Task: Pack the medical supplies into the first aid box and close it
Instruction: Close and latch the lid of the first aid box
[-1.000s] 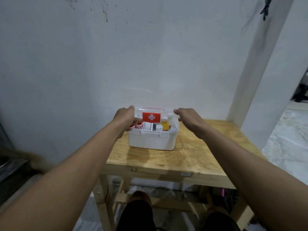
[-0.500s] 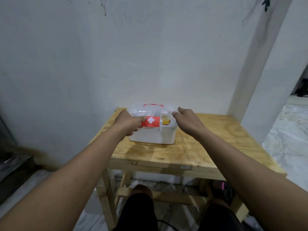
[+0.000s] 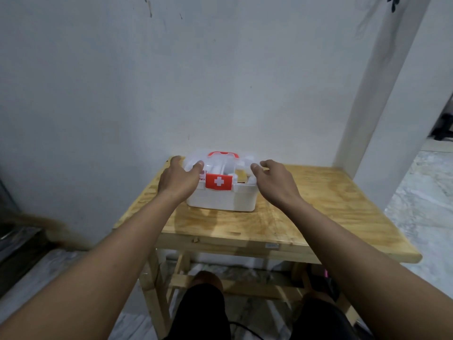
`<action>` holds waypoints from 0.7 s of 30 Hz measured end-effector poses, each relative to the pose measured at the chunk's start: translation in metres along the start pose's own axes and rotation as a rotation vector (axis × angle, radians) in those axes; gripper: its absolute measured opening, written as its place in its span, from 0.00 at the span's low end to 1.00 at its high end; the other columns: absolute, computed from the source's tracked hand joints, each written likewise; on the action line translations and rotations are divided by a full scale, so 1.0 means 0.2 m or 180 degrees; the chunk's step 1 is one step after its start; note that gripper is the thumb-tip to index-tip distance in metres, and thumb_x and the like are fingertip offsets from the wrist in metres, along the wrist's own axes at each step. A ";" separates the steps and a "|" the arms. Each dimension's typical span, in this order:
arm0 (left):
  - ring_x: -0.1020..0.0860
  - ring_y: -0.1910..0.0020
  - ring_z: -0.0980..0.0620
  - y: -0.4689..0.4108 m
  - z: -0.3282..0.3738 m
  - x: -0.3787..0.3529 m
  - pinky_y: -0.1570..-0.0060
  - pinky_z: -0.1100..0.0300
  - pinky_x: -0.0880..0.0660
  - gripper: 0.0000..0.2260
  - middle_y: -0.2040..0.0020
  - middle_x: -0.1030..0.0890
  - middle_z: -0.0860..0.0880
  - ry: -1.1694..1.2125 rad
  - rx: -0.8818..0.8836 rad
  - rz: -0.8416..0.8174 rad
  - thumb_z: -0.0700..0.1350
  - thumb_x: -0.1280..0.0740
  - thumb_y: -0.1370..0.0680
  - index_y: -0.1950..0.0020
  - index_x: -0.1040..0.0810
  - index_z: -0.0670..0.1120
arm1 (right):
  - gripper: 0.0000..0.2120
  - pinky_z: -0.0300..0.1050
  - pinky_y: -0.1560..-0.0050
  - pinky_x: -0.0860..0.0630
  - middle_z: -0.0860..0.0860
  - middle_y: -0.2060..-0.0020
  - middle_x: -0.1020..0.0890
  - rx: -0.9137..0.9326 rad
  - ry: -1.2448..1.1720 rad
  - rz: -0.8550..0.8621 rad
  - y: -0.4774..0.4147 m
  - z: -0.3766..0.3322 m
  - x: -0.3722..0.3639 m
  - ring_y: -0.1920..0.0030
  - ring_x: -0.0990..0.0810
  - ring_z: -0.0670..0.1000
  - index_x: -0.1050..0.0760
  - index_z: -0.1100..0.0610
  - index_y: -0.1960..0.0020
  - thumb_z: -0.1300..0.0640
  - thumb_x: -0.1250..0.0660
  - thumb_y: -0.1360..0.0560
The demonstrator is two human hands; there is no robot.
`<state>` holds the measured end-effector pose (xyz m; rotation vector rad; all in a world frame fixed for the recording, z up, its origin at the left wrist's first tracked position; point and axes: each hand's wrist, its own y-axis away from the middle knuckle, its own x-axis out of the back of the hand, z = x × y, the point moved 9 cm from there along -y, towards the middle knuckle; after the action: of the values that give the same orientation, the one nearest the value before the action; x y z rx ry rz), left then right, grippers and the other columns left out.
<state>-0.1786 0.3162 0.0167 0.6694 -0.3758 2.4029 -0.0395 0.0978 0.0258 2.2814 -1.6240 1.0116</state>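
Observation:
A white first aid box (image 3: 221,200) stands at the back of the wooden table (image 3: 318,209), near the wall. Its clear lid (image 3: 220,165) is down, with a red handle (image 3: 223,154) on top and a red latch with a white cross (image 3: 218,182) at the front. Bottles and packets show dimly through the lid. My left hand (image 3: 177,180) rests on the lid's left end, fingers spread. My right hand (image 3: 272,182) sits at the lid's right end, fingers apart, thumb touching the lid.
A white wall rises right behind the box, and a white pillar (image 3: 382,119) stands at the table's back right. My knees (image 3: 208,280) are under the table's front edge. A dark object (image 3: 14,241) lies low at the left.
The lid came down from half-raised to flat on the box. Both hands followed it down and now lie on its ends. The camera tilted down.

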 end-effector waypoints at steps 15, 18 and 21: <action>0.26 0.34 0.39 -0.10 -0.04 -0.08 0.39 0.40 0.23 0.34 0.26 0.29 0.46 0.0273 0.0008 -0.0073 0.64 0.34 0.26 0.23 0.38 0.54 | 0.20 0.59 0.42 0.20 0.51 0.40 0.22 -0.0481 -0.0873 -0.0017 -0.02 0.05 0.00 0.42 0.22 0.54 0.24 0.53 0.36 0.49 0.32 0.26; 0.30 0.29 0.39 -0.12 -0.03 -0.10 0.37 0.38 0.25 0.33 0.22 0.33 0.47 0.0127 -0.0116 -0.0104 0.62 0.36 0.23 0.20 0.39 0.57 | 0.19 0.59 0.45 0.19 0.50 0.45 0.21 -0.0422 -0.0773 -0.0038 -0.02 0.03 0.00 0.46 0.21 0.54 0.24 0.53 0.39 0.48 0.33 0.27; 0.35 0.25 0.40 -0.12 0.00 -0.10 0.32 0.40 0.29 0.28 0.20 0.37 0.47 -0.0172 -0.0310 -0.0073 0.60 0.38 0.20 0.20 0.38 0.58 | 0.20 0.58 0.42 0.20 0.52 0.37 0.22 -0.0182 -0.0462 0.0037 0.00 0.01 0.00 0.39 0.22 0.54 0.27 0.53 0.34 0.49 0.36 0.24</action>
<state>-0.1493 0.3241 0.0086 0.6917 -0.5018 2.3323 -0.0384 0.0969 0.0245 2.3593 -1.6989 0.8077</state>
